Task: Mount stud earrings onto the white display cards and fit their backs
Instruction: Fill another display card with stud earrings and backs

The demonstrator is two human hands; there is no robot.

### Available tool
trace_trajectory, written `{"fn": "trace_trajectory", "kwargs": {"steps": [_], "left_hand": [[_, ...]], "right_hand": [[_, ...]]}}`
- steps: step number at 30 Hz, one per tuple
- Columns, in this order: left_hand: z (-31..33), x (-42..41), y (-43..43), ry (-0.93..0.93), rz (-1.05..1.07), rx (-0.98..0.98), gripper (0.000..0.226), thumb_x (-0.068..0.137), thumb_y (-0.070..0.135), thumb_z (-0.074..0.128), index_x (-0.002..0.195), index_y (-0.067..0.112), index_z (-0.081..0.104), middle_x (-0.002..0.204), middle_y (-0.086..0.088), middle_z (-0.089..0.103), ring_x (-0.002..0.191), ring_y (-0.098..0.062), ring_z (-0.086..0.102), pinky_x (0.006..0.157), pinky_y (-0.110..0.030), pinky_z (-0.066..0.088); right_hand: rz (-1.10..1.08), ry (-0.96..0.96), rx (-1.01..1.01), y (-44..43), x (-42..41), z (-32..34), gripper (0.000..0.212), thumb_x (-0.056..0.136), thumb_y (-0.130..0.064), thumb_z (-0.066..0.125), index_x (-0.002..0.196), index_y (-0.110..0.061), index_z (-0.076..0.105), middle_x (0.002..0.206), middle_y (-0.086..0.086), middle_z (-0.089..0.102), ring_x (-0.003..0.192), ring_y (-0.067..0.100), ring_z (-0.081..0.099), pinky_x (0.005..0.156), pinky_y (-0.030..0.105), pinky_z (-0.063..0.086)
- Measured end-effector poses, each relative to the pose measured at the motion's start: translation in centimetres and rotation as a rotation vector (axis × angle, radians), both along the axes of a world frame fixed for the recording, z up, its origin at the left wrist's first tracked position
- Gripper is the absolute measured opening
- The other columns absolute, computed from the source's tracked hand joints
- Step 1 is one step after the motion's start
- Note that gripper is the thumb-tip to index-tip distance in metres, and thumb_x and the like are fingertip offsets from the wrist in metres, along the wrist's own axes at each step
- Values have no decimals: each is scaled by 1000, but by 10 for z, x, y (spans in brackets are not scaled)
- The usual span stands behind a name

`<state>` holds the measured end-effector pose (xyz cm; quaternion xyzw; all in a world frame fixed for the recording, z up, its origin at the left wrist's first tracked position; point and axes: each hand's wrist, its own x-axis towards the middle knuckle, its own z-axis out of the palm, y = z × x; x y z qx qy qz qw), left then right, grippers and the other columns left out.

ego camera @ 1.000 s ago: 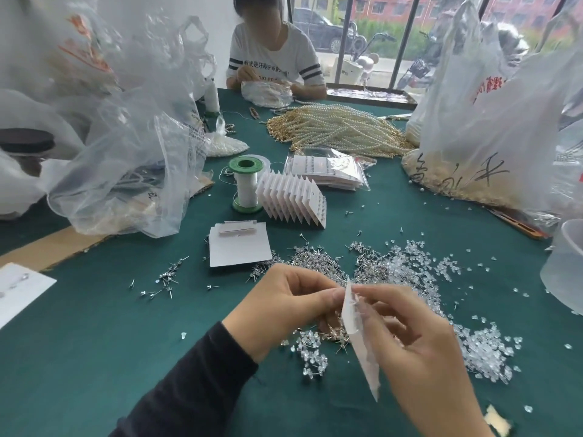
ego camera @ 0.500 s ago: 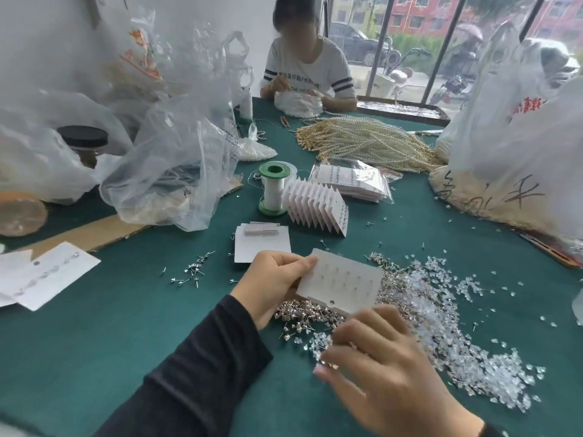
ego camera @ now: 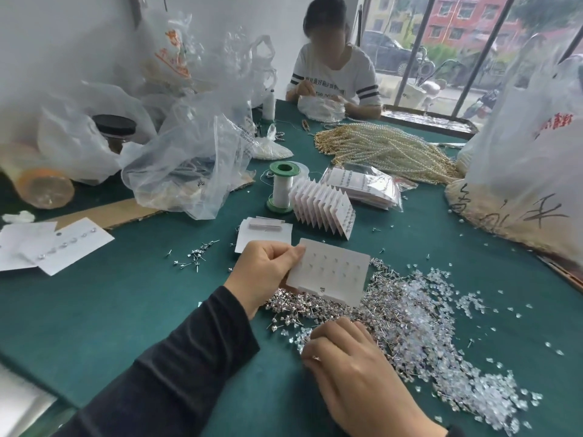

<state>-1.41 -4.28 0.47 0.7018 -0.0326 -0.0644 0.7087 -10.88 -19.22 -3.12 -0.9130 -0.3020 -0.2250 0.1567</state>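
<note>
From the head camera, the left hand (ego camera: 265,272) pinches a white display card (ego camera: 329,271) by its left edge, thumb on the face and the other fingers folded behind, and holds it tilted just above the green table (ego camera: 110,310). The card is a pale rounded rectangle with rows of small holes across its face and a stepped tab along its lower edge; one small dark stud shows near that lower edge, and the other holes look unfilled. Beneath and to the right of the card spreads a heap of stud earrings (ego camera: 321,310), thin silver posts with little stones, merging rightwards into a wide scatter of clear plastic earring backs (ego camera: 473,383). The right hand (ego camera: 356,367) lies palm down with its fingers curled into the near edge of that heap; its fingertips are hidden, so whether it has hold of anything cannot be told. Further back stand a fanned row of filled cards (ego camera: 325,209), a green-ended spool (ego camera: 282,187) just to their left, and a small stack of blank cards (ego camera: 265,234). A smaller cluster of loose studs (ego camera: 194,257) lies apart to the left
</note>
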Motion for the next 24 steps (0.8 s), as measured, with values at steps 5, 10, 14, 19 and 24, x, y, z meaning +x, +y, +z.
{"fn": "trace_trajectory", "kwargs": {"steps": [5,10,14,19,24], "left_hand": [[9,-25,9,48,74,-22,28,89,16,55,71,-3,65,58,-11,62,36,-16,52,33,-18,40],[-4,-65,13,127,133,-32,30,89,12,54,70,-9,59,46,-8,52,31,-14,45,30,-16,33],[-17,-91,8,188,187,-123,29,89,12,53,64,-1,60,44,-5,54,31,-14,42,29,-14,29],[-27,-105,3,77,324,-46,29,89,13,55,64,1,63,47,-6,59,32,-15,47,31,-19,34],[-32,-121,-8,-84,448,151,28,86,15,59,58,10,64,49,-8,59,34,-12,52,34,-21,44]], "right_hand": [[-112,89,342,-5,0,4,5,74,-7,64,75,-9,60,74,-3,60,71,7,49,67,14,41],[-83,239,447,-5,-1,6,23,72,-2,61,94,-8,67,93,-8,64,87,5,55,72,10,42],[-161,291,621,-12,-1,10,19,76,1,66,87,-15,68,78,-8,68,70,6,60,58,17,46],[-248,311,798,-21,2,21,23,77,0,69,79,-23,68,71,-11,68,68,7,63,61,11,47],[-191,211,890,-13,-11,34,24,76,-1,72,79,-24,68,74,-12,68,65,7,62,61,11,47]]}}
